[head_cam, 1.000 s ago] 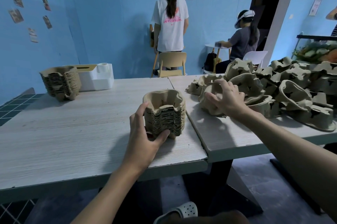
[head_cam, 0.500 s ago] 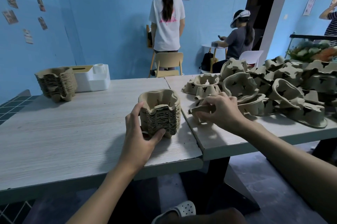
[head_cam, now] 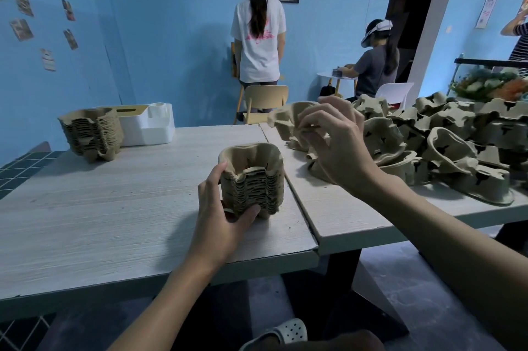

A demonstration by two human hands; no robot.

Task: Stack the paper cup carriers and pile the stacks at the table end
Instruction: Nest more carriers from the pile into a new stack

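Right grip (head_cam: 337,150) pinching one brown moulded-pulp cup carrier (head_cam: 285,122) aloft, left grip (head_cam: 220,216) clasping nested carrier stack (head_cam: 257,182); wells should align before lowering.

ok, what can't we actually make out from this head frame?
Head view, near stack: carrier count. The layers are too fine, and the left hand covers its near-left side.
Head view, held carrier: its right part is hidden behind the right hand.
Head view, loose carrier pile: its full extent is cut off by the right edge.
Head view, far stack: whether it touches the white box. The stack hides the gap.
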